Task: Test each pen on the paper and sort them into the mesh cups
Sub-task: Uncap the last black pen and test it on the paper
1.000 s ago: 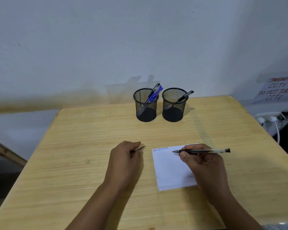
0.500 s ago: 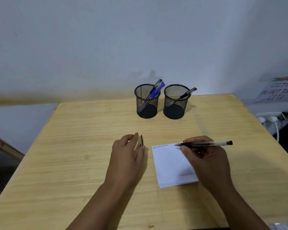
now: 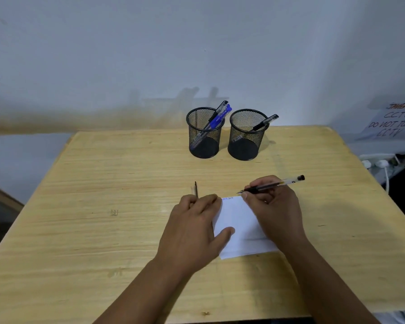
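- Head view: the right hand (image 3: 275,206) grips a clear-barrelled black-ink pen (image 3: 270,185) in a writing hold, tip pointing left just above the top edge of the small white paper sheet (image 3: 239,228).
- The left hand (image 3: 192,228) lies flat with its thumb pinning the paper's left edge, while its fingers clasp a thin dark pen cap (image 3: 196,189) that sticks up past the knuckles.
- Judged step: testing this pen; small scribbles (image 3: 227,198) already sit at the paper's top left.
- Next move likely calls for lowering the tip onto bare paper, then recapping.
- Behind, on the light wooden table (image 3: 103,183), the left black mesh cup (image 3: 205,133) holds blue and black pens; the right black mesh cup (image 3: 247,134) holds one black pen.
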Motion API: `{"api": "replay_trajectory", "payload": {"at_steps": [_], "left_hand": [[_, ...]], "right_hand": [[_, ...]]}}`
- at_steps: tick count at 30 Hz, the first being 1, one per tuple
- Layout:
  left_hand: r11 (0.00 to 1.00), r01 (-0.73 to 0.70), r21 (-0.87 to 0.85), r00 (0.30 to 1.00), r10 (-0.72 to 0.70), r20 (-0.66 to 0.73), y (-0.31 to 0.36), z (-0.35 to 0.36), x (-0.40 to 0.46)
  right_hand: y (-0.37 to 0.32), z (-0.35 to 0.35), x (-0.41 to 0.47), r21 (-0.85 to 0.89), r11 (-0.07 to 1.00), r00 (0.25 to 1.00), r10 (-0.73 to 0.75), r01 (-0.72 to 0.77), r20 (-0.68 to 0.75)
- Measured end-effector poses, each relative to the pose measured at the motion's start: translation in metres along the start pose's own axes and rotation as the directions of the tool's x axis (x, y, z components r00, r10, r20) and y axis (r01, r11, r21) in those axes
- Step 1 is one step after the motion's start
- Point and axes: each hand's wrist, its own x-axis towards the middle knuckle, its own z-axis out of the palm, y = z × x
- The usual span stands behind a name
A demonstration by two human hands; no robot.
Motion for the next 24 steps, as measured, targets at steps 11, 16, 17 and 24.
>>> {"api": "replay_trajectory", "payload": {"at_steps": [11,16,17,24], "left_hand": [[0.999,-0.004,0.039,1.0,0.003,0.026,-0.0019,0.0049,-0.0007],[0.999,0.003,0.052,1.0,-0.005,0.021,-0.0014,0.0049,-0.0027],[0.998,0.005,0.055,1.0,-0.006,0.022,-0.0013,0.0049,-0.0029],[0.999,0.014,0.042,0.999,-0.015,0.03,0.0001,0.0044,-0.0018]], "right_hand": [[0.0101,0.0059,0.0007,-0.109,0.992,0.998,-0.056,0.055,-0.009],[0.0106,0.0081,0.0009,-0.118,0.99,0.997,-0.076,0.073,-0.018],[0.0106,0.0084,0.0007,-0.117,0.991,0.997,-0.073,0.071,-0.017],[0.0087,0.0104,0.0014,-0.132,0.99,0.998,-0.054,0.052,-0.012]]}}
